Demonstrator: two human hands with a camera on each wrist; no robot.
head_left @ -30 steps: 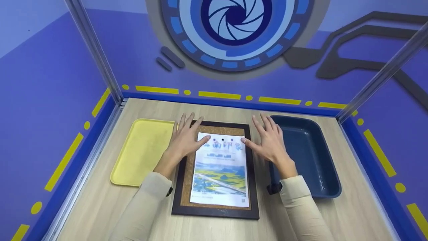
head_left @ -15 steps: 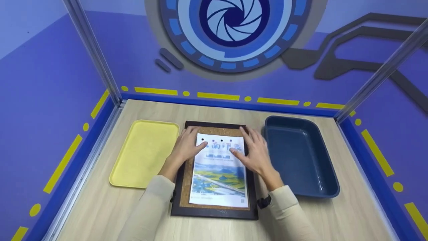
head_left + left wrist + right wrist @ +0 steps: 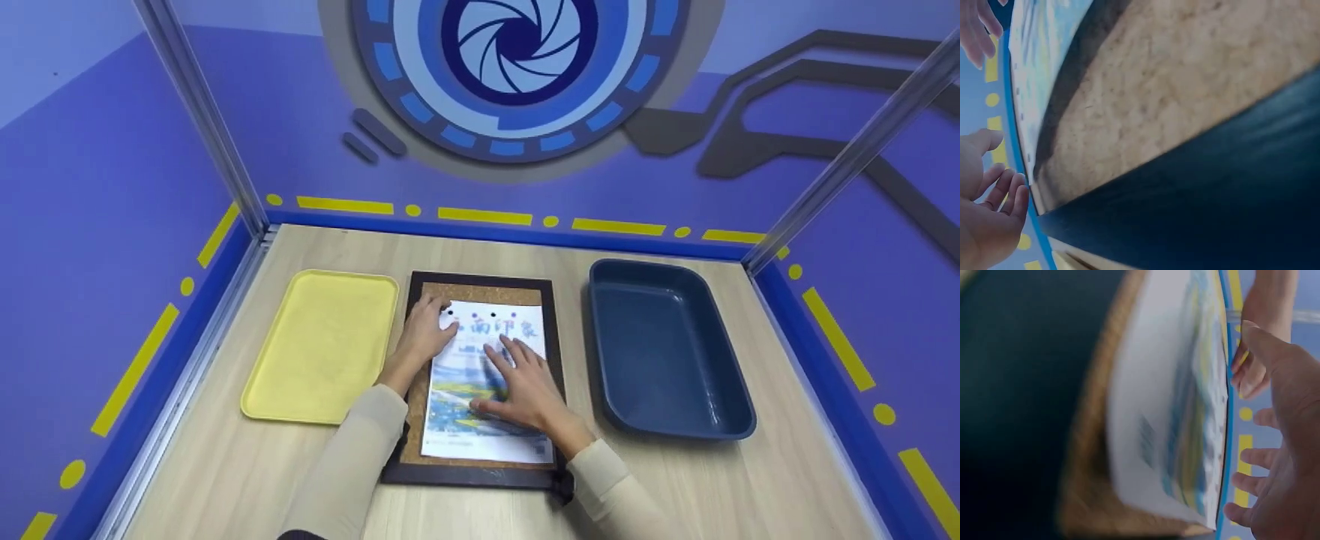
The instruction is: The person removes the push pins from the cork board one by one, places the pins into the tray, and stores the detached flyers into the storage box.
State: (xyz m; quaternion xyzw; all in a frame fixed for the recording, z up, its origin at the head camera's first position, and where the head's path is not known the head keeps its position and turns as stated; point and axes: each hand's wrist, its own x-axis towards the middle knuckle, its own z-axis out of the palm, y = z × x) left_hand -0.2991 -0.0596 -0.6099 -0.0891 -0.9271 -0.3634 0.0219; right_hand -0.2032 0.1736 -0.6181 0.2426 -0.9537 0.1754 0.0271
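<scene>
A printed poster (image 3: pixel 487 446) with a landscape picture lies on a cork board (image 3: pixel 480 292) with a dark frame. Several small black and purple pins (image 3: pixel 493 315) run along the poster's top edge. My left hand (image 3: pixel 426 334) is at the poster's upper left corner, fingertips beside the leftmost black pin, thumb apart over the sheet. With fingers spread, my right hand (image 3: pixel 529 390) is over the middle of the poster and covers part of the picture. Both wrist views show loosely bent fingers with nothing between them: left hand (image 3: pixel 988 208), right hand (image 3: pixel 1292 444).
A flat yellow tray (image 3: pixel 322 345) lies left of the board, partly behind the left forearm. To the right stands a deep dark blue bin (image 3: pixel 667 360). Purple-blue walls (image 3: pixel 487 180) with metal corner posts enclose the wooden table (image 3: pixel 202 457) at the back and sides.
My right hand has moved from the board's right side leftward and down over the poster's middle. The left hand has drawn in to the poster's top left corner. Board and trays stay put.
</scene>
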